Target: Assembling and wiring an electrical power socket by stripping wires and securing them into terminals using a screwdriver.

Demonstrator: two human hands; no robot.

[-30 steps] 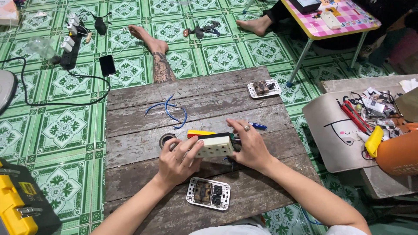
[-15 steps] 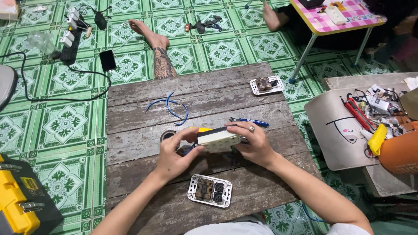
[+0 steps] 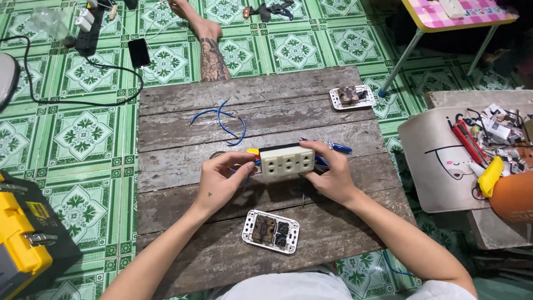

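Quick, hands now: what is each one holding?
Left hand: closed on the socket block's left end.
Right hand: closed on its right end.

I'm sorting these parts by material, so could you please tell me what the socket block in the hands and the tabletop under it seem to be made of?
The socket block, held between the left hand and right hand, looks like moulded plastic: cream, smooth, evenly coloured, with crisp slots. The tabletop looks like bare weathered wood: grey planks with visible grain, gaps and no varnish.
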